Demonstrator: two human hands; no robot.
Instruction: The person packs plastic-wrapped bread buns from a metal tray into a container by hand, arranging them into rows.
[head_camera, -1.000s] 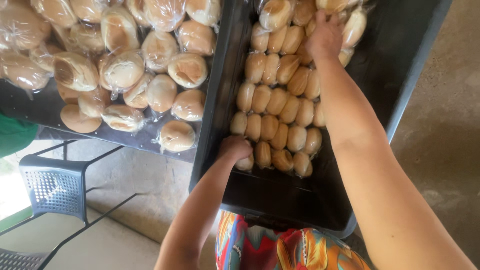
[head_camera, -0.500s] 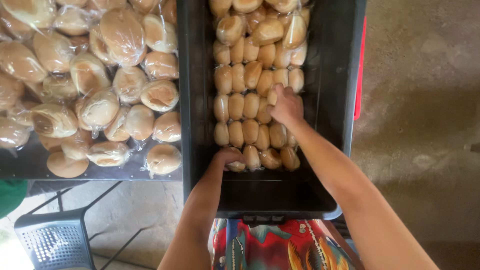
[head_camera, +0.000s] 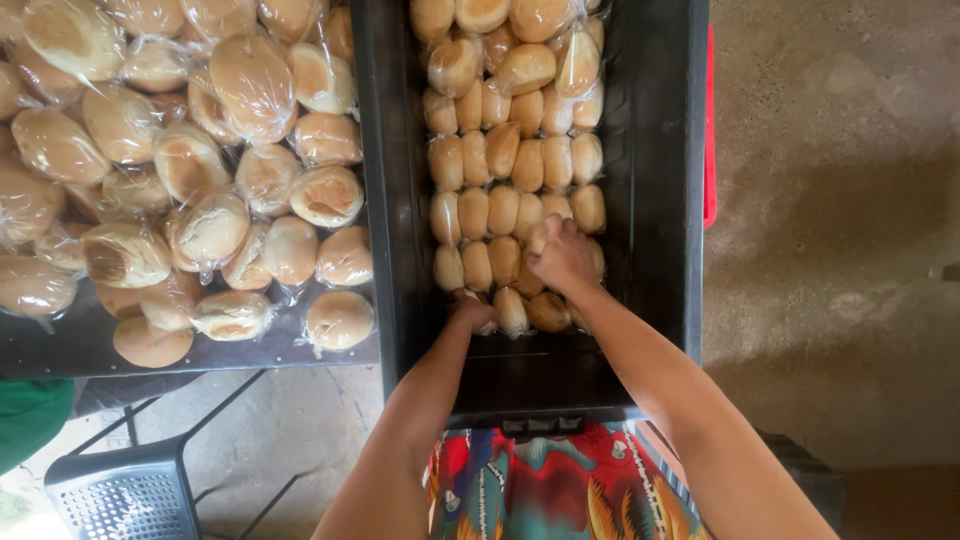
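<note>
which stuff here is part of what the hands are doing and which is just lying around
In hand:
- left hand, on the rolls at the near end
- right hand, fingers down on the rolls
- bread rolls packed in rows
- black crate holding them

Lying about:
- bagged buns on the dark tray
- grey plastic chair
- concrete floor

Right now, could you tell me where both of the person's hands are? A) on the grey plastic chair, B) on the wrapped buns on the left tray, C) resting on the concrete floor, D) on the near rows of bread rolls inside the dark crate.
D: the left hand and the right hand both lie on the nearest bread rolls inside the dark crate.
</note>
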